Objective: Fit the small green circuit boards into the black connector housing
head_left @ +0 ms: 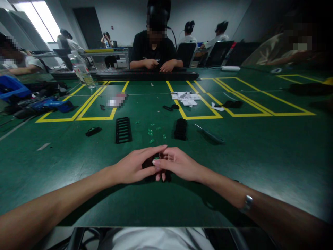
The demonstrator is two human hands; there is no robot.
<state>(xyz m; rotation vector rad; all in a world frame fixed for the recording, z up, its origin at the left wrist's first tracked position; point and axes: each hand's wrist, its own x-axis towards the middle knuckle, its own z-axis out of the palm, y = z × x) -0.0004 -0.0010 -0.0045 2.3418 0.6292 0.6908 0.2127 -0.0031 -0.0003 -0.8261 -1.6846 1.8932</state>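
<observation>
My left hand (133, 166) and my right hand (183, 164) meet low over the table, their fingertips together. A small green piece (156, 158) shows between them, mostly covered by my fingers. The right thumb and fingers pinch around it. My left fingers reach over the right fingertips with the thumb below; what they grip is hidden. Just beyond lie several loose green pieces (150, 132), like tiny circuit boards. A black slotted rack (123, 130) stands left of them, and a stack of black parts (180, 129) is on the right.
A screwdriver-like tool (210, 134) lies to the right, a small black part (93, 131) to the left. Farther off are crumpled white paper (186, 98), a plastic bottle (84, 71) and blue tools (52, 104). Across the green table (78, 166) a person (156, 45) works with both hands.
</observation>
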